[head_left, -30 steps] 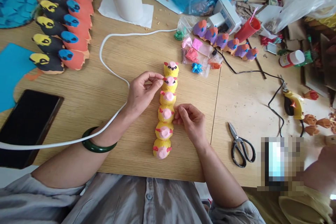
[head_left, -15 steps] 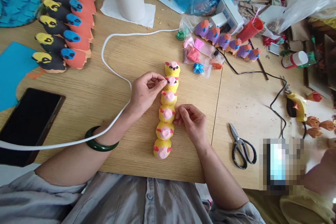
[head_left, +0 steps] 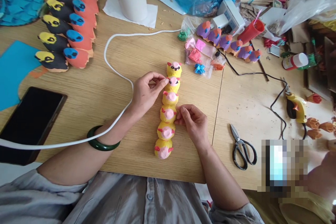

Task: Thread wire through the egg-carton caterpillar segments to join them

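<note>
A row of yellow bumps [head_left: 168, 105] lies lengthwise in front of me, like an egg-carton strip made into animal heads with pink snouts and red ears. The two farthest heads carry black eye marks; the nearer ones show none. With thumb and index finger pinched together, my left hand [head_left: 148, 91] touches the left edge of the second head from the far end. Anything tiny between those fingertips is hidden. My right hand [head_left: 193, 122] is closed in a pinch at the right side of the row, near the middle heads; what it may hold is not visible.
Beyond the row lie bags of coloured clay [head_left: 195, 56] and a purple-orange strip [head_left: 228, 42]. Scissors [head_left: 240, 147] rest at right, a phone [head_left: 31, 122] at left. A white cable [head_left: 115, 73] crosses my left forearm. Another person's arm [head_left: 320, 178] is at lower right.
The whole view has shifted slightly, so everything sits a little farther right. Both hands keep their pinched poses beside the yellow row.
</note>
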The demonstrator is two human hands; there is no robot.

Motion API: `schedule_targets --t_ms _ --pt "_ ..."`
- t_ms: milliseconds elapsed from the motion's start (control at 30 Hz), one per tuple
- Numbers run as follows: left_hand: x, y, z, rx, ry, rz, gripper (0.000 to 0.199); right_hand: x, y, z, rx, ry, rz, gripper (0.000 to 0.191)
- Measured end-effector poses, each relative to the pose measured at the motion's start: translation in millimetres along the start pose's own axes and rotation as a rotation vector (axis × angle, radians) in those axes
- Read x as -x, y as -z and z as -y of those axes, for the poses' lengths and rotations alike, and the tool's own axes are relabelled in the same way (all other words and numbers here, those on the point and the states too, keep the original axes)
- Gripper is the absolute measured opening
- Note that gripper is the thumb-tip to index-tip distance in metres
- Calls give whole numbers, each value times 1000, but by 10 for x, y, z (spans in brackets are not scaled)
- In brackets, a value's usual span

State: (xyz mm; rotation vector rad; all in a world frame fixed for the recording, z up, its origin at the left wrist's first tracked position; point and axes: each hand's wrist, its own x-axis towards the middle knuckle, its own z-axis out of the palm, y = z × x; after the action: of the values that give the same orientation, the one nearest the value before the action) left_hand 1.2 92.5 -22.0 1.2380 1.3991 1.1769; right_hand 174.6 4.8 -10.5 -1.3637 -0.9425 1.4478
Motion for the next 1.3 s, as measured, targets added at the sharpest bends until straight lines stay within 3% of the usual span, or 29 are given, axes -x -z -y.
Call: schedule_targets --t_ms 400,833,1000,1167,1300 --pt "11 -6 5 8 -47 8 21 0 4 -17 17 -6 -5 39" --pt "68 76 -37 188 63 -3 20 -21 -10 -33 -6 34 -25 43" --pt "120 203 -89 111 81 180 46 -22 -22 -52 -22 87 -33 43" --pt "141 296 -188 -122 -73 570 54 -18 -45 -62 -10 94 -61 45" --pt "112 300 -190 -139 -106 576 57 -20 -52 -74 -13 126 -78 44"
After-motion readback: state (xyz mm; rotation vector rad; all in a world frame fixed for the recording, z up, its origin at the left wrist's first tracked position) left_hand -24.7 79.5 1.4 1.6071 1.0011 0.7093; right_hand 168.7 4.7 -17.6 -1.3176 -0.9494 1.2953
